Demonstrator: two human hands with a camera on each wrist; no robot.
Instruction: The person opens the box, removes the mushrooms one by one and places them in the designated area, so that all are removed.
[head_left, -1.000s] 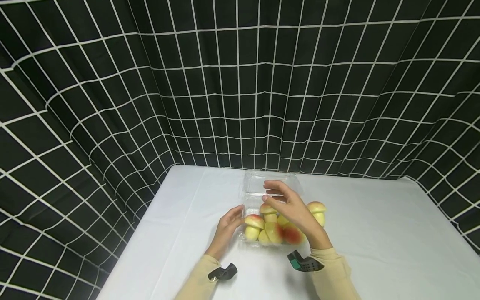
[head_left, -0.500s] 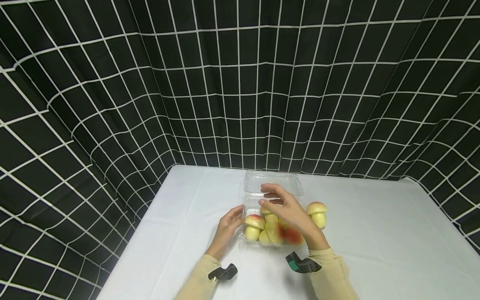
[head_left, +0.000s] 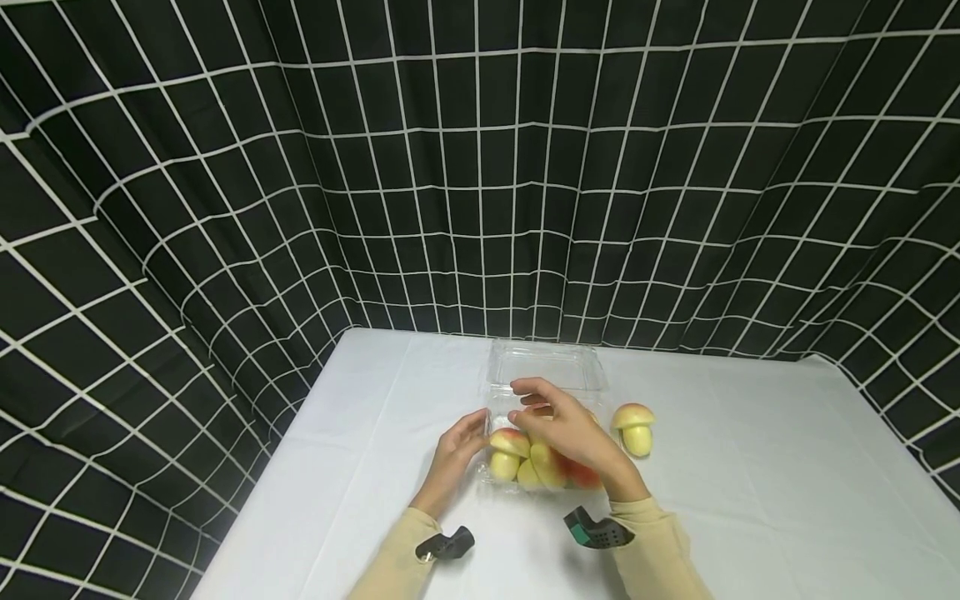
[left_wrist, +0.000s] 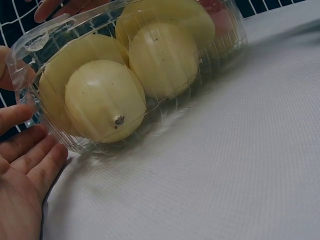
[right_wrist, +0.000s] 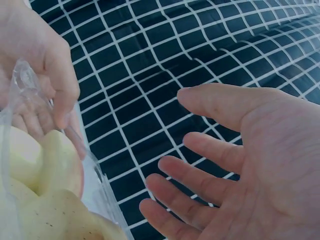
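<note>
A clear plastic clamshell box (head_left: 486, 477) lies with its lid (head_left: 547, 363) folded back. Inside sit several yellow toy mushrooms with red-tinged caps, one of them a mushroom (head_left: 507, 455) at the front left. My left hand (head_left: 456, 454) rests at the box's left end, its relaxed fingers (left_wrist: 42, 162) against the clear wall. Over the box hovers my right hand (head_left: 564, 427), fingers spread and loosely bent, palm turned left with nothing in it. It hides part of the mushrooms below. Another mushroom (head_left: 635, 429) lies on the cloth to the right of the box.
A white cloth (head_left: 750, 467) covers the table. Dark curtains with a white grid (head_left: 525, 208) hang behind it and on both sides. The lid reaches close to the table's back edge.
My right hand has shifted left and a little toward me over the box, uncovering more of the mushroom on the right. My left hand and the box stay in place.
</note>
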